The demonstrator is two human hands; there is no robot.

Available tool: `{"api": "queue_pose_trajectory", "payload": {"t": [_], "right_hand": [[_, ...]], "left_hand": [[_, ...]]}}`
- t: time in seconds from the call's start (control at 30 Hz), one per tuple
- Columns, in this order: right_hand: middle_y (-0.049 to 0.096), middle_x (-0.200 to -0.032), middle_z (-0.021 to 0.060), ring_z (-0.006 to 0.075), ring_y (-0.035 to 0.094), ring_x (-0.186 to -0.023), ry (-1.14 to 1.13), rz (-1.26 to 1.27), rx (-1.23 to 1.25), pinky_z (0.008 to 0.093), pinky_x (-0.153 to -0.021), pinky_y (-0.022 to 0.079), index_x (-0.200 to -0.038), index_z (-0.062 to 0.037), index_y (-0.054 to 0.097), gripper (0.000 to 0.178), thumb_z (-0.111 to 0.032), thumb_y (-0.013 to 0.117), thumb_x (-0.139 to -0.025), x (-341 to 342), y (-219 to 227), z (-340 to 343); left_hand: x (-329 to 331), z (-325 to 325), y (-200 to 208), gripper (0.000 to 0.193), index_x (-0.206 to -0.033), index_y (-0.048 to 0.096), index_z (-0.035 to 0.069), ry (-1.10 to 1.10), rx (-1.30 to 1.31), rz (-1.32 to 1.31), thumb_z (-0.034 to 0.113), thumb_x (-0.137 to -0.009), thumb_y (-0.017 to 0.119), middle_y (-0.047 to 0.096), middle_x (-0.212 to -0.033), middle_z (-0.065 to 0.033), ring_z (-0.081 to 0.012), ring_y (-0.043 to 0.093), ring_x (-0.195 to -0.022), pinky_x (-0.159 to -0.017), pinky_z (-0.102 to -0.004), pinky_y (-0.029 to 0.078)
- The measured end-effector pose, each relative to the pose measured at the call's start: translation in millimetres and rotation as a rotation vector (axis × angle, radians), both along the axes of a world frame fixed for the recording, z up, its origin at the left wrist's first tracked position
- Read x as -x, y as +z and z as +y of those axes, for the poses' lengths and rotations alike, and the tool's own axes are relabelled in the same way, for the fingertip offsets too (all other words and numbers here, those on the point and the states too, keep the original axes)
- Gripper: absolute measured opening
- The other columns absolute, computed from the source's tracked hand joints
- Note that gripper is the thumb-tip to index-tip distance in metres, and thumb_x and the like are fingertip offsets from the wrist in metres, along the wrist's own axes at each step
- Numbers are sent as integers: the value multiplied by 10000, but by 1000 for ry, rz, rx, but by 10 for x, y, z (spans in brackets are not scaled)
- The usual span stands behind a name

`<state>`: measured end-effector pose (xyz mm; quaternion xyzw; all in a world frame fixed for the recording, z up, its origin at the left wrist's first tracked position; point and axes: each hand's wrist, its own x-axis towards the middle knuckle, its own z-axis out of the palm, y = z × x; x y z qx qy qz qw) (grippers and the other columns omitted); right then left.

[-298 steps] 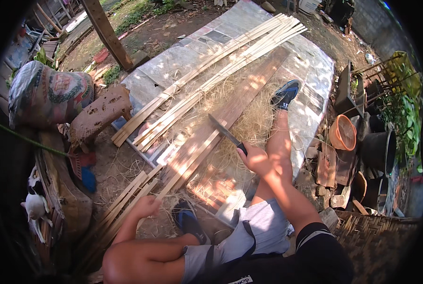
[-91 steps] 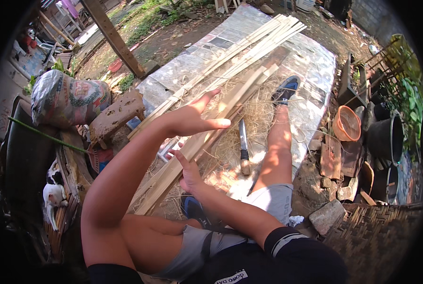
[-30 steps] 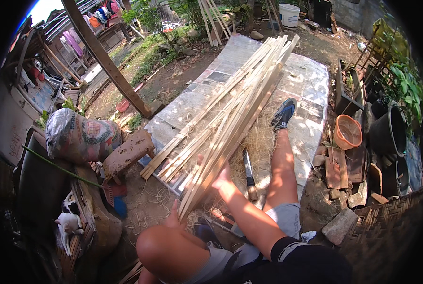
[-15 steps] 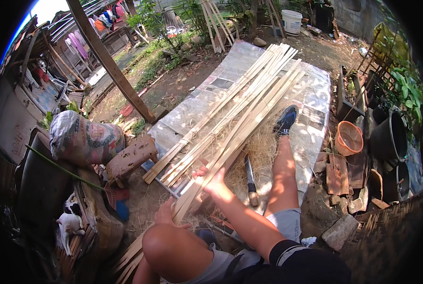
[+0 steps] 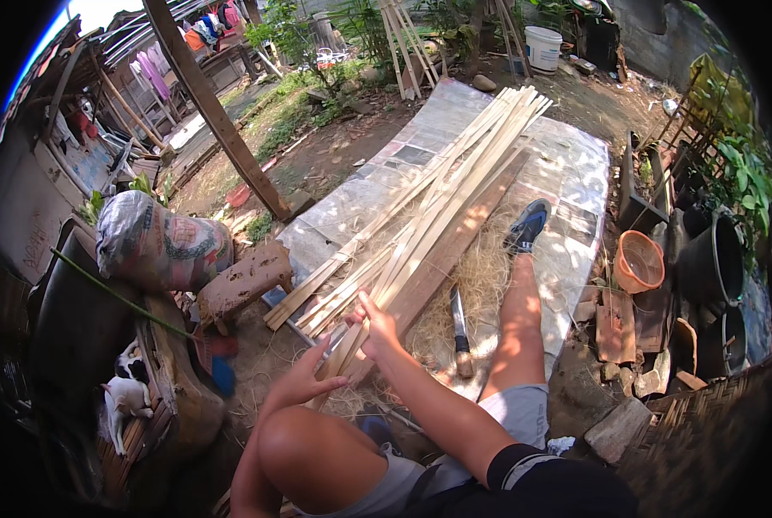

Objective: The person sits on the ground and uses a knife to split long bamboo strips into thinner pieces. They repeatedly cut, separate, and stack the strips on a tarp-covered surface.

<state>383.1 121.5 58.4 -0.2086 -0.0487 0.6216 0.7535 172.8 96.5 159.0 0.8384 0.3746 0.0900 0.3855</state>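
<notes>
The right hand's fingers (image 5: 362, 304) were curled around the near ends of a bundle of long bamboo strips (image 5: 442, 194), thumb on top, gripping them. The left hand (image 5: 304, 380) sat just below, fingers spread and loose, palm resting against the lowest strip ends without closing on them. The right hand (image 5: 377, 328) reached forward from a bare forearm. The strips fanned away from both hands across a silvery tarp (image 5: 567, 164) spread on the dirt ground, over a wooden plank. The step looked like gathering and squaring up the strip ends; the next move would likely call for a firmer two-handed grip. A large knife (image 5: 460, 324) lay on straw shavings just right of the hands, beside the person's outstretched leg. An orange bowl (image 5: 638, 262) sat farther right, well apart.
</notes>
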Motion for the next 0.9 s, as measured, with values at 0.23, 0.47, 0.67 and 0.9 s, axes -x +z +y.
{"api": "queue_pose_trajectory", "payload": {"t": [0.23,0.47,0.67,0.9], "right_hand": [[474,-676,-38,97,473,-563,-92,171,151,337,-649,538,-962,-116,531,204,-274,630,-1047,-265,352,10],[596,-941,83,211,619,-813,-48,71,106,431,-797,568,-1427,-32,434,605,-499,530,-1055,-589,25,-251],[393,-1608,180,311,383,-1481,-129,5,412,452,-1196,351,-1574,-26,355,817,-659,329,-1057,-974,-95,-302],[608,-1391,238,371,552,-1315,-684,-606,554,440,-1108,410,-1434,49,527,647,-469,300,-1119,-1994,-1724,-402]], "left_hand": [[947,-919,353,982,-1605,324,97,415,-5,207,316,-810,858,388,-1575,-247,-357,375,-1470,-1202,-424,307],[997,-852,14,947,-1584,355,92,480,-66,311,294,-805,855,432,-1528,-242,-353,419,-1426,-1169,-422,340],[1070,-850,-53,917,-1566,382,88,521,-84,351,276,-802,852,469,-1487,-237,-349,457,-1387,-1141,-421,369],[529,-580,-336,882,-1546,413,83,402,-62,290,254,-798,849,513,-1440,-232,-345,501,-1343,-1109,-420,402]]}}
